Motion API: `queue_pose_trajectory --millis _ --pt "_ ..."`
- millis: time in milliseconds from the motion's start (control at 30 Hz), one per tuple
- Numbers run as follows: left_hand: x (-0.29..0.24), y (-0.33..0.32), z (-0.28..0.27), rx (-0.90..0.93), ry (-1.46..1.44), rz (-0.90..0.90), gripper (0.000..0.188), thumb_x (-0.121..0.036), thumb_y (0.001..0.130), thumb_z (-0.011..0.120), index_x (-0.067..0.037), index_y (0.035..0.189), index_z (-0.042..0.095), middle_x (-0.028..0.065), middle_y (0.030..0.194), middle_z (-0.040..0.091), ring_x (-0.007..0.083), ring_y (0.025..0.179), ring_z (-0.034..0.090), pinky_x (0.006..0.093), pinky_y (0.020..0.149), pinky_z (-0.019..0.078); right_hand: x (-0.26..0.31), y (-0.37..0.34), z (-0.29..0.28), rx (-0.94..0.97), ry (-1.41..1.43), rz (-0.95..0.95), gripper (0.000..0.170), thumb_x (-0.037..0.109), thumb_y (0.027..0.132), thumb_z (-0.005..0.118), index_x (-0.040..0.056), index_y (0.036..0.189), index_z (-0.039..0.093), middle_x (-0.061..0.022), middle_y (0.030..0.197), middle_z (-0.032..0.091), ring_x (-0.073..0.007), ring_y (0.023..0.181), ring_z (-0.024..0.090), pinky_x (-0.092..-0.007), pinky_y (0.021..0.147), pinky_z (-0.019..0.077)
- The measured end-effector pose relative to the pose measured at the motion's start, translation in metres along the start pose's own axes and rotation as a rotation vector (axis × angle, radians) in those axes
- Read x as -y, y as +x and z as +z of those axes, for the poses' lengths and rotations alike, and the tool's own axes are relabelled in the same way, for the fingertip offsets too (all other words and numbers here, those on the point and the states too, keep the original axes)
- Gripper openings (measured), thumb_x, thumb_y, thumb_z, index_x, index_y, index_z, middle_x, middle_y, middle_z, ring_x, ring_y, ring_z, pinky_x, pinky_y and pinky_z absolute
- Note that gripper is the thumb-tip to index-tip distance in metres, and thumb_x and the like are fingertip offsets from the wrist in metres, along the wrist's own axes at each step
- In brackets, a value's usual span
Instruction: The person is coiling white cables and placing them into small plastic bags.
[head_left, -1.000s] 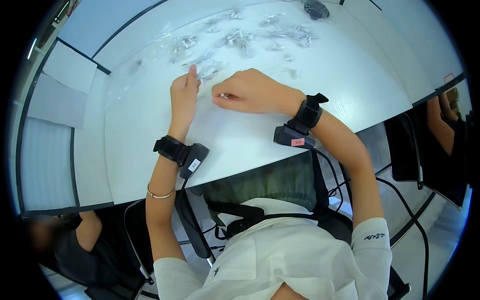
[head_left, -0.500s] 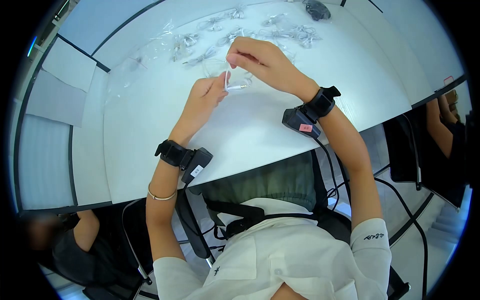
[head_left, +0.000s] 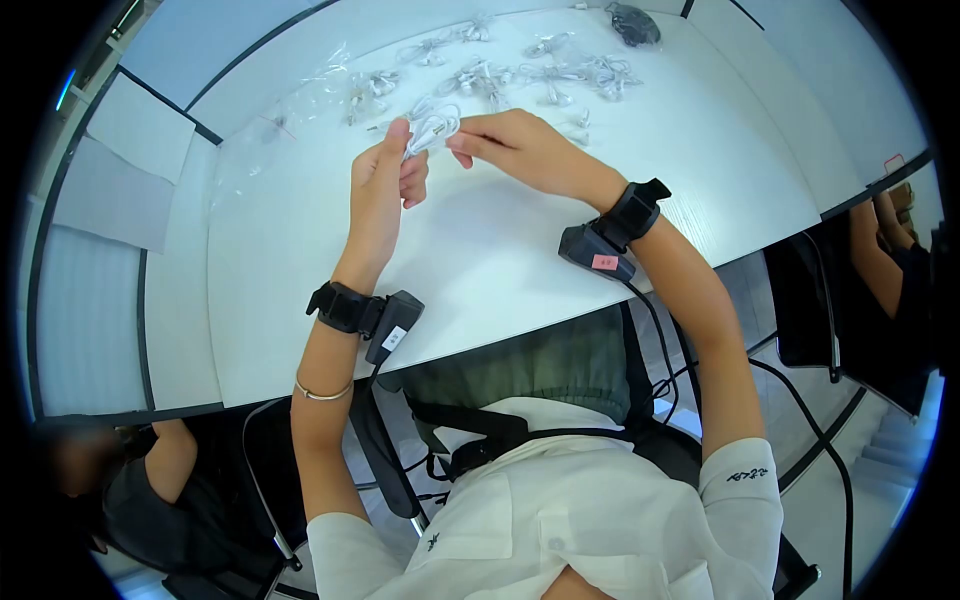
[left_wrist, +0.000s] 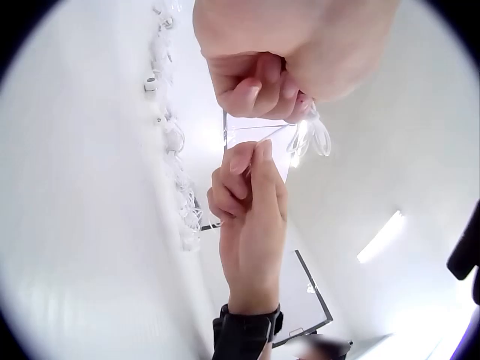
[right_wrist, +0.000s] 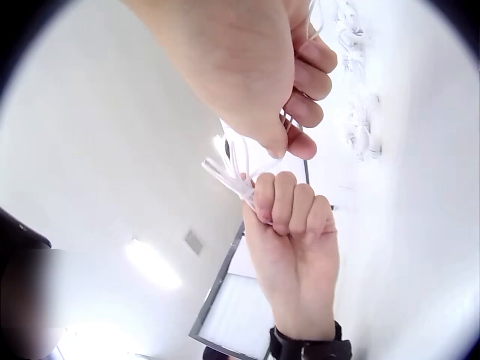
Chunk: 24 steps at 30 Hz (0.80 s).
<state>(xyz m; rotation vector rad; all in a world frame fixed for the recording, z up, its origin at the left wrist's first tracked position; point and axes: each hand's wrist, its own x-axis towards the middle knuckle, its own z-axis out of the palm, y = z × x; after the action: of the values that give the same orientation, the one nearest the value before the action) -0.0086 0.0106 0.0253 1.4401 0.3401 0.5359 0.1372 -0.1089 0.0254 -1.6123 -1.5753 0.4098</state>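
Note:
A coiled white cable (head_left: 432, 130) is held above the table between both hands. The left hand (head_left: 378, 185) grips the bundle with curled fingers, its thumb pointing up; in the right wrist view loops of the cable (right_wrist: 234, 176) stick out beside the thumb of the left hand (right_wrist: 292, 225). The right hand (head_left: 530, 155) pinches a strand of the cable between thumb and fingers. In the left wrist view a thin strand runs from the bundle (left_wrist: 311, 135) to the fingertips of the right hand (left_wrist: 251, 202).
Several coiled white cables (head_left: 480, 78) lie across the back of the white table (head_left: 480, 290). Clear plastic wrapping (head_left: 270, 130) is at the left, and a dark wrapped item (head_left: 633, 24) at the back right. Low partitions border the table; other people sit at both sides.
The left hand has moved back left with its thumb up, and the cable bundle now shows above its fingers. The right hand has come lower, beside the bundle.

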Motion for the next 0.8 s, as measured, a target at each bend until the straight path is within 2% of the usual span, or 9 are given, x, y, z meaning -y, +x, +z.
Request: queue_pose_trajectory --millis 67,167,267,367,467,600,667,733,800 --pt "-0.002 -0.001 0.004 -0.1 0.079 0.01 0.045 -0.039 0.092 0.045 -0.012 0.058 0.033 -0.005 0.053 0.03 0.0042 0.047 0.025 0.0208 0.044 0.0208 0.005 -0.001 0.005 0.049 -0.056 0.028 0.029 0.028 0.091 0.042 0.0066 0.076 0.054 -0.0058 0.06 0.049 -0.0182 0.054 0.042 -0.031 0.053 0.0343" --pt "0.004 0.002 -0.001 -0.182 0.273 0.074 0.049 -0.038 0.093 0.044 -0.003 0.058 0.039 -0.0019 0.053 0.033 0.0073 0.049 0.027 0.0237 0.045 0.0253 0.005 -0.002 0.012 0.095 -0.129 -0.039 0.029 0.029 0.092 0.04 0.0069 0.078 0.054 -0.0057 0.063 0.054 -0.021 0.058 0.05 -0.0325 0.056 0.0377" --pt "0.013 0.005 -0.004 -0.204 0.55 0.275 0.051 -0.037 0.093 0.043 0.004 0.063 0.043 0.0013 0.054 0.037 0.0107 0.051 0.029 0.0274 0.047 0.0306 0.009 -0.003 0.014 0.155 -0.168 -0.021 0.03 0.03 0.091 0.04 0.0072 0.079 0.055 -0.0058 0.066 0.058 -0.0232 0.06 0.054 -0.034 0.057 0.0397" --pt "0.021 0.009 -0.011 -0.212 0.68 0.287 0.051 -0.036 0.093 0.043 0.007 0.066 0.044 0.0029 0.055 0.039 0.0125 0.053 0.031 0.0303 0.049 0.0337 0.013 -0.003 0.012 0.15 -0.165 -0.025 0.03 0.03 0.091 0.041 0.0067 0.078 0.055 -0.0067 0.065 0.059 -0.0234 0.059 0.054 -0.0345 0.056 0.0399" --pt "0.021 0.008 -0.01 -0.212 0.671 0.277 0.051 -0.036 0.093 0.043 0.008 0.067 0.045 0.0008 0.054 0.036 0.0114 0.053 0.029 0.0296 0.049 0.0335 0.012 -0.003 0.012 0.136 -0.165 -0.033 0.031 0.031 0.09 0.043 0.0057 0.079 0.056 -0.0088 0.065 0.059 -0.0246 0.06 0.054 -0.035 0.055 0.0404" --pt "0.012 0.002 -0.006 -0.051 0.472 0.164 0.05 -0.037 0.093 0.043 0.003 0.064 0.051 -0.0031 0.054 0.034 0.0072 0.051 0.027 0.0247 0.047 0.0294 0.001 -0.003 0.01 0.119 -0.248 0.005 0.025 0.027 0.088 0.043 0.0083 0.084 0.059 -0.0101 0.068 0.061 -0.0275 0.063 0.058 -0.0364 0.059 0.0444" --pt "0.007 -0.002 -0.003 0.069 0.361 0.033 0.049 -0.038 0.093 0.043 -0.001 0.063 0.051 -0.0049 0.054 0.033 0.0049 0.05 0.027 0.0218 0.046 0.0265 -0.006 -0.002 0.008 0.04 -0.273 0.016 0.017 0.017 0.083 0.045 0.0086 0.089 0.059 -0.0111 0.072 0.061 -0.0286 0.065 0.057 -0.0372 0.059 0.0431" --pt "0.006 -0.005 0.002 0.115 0.343 -0.006 0.047 -0.039 0.093 0.043 -0.004 0.062 0.049 -0.0054 0.055 0.034 0.0035 0.05 0.027 0.02 0.045 0.0243 -0.006 -0.003 0.003 -0.034 -0.23 -0.007 0.023 0.002 0.073 0.046 0.0092 0.092 0.057 -0.01 0.079 0.062 -0.0284 0.07 0.058 -0.0372 0.061 0.0432" --pt "0.008 -0.004 0.001 0.17 0.29 -0.056 0.047 -0.041 0.092 0.043 -0.007 0.061 0.044 -0.0056 0.056 0.034 0.0033 0.049 0.027 0.0195 0.044 0.0235 -0.01 -0.002 0.0 -0.109 -0.211 -0.104 0.023 0.0 0.072 0.046 0.0081 0.091 0.057 -0.0094 0.08 0.061 -0.0273 0.071 0.057 -0.0357 0.062 0.0432"
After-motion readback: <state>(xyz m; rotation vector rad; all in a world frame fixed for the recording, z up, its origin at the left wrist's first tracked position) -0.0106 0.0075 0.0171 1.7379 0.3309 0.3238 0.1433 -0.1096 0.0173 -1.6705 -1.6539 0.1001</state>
